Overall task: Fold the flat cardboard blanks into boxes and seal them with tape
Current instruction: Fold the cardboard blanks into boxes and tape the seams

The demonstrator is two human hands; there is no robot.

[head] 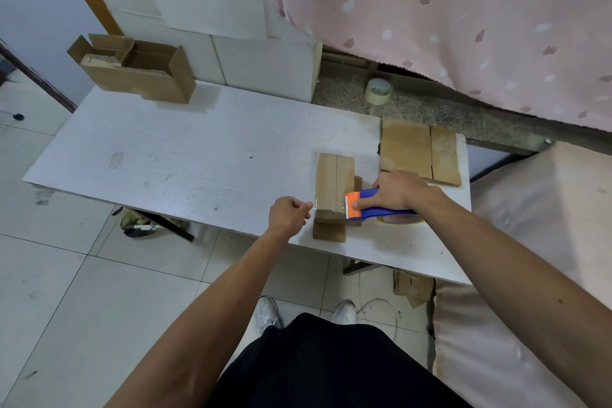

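Box (334, 175) long axis near-far. R hand (397, 190) grips tape dispenser (371, 207) crosswise; L hand (288, 214) pinches tape end (317, 205).

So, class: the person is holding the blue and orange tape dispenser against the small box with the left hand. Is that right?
Not quite. The head view shows the right hand holding the tape dispenser against the small box. The left hand pinches the tape end at the box's left edge.

Bare left hand (289, 217), bare right hand (400, 190), bare forearms (205, 318), black garment (331, 364) over the legs, white sneakers (267, 311)
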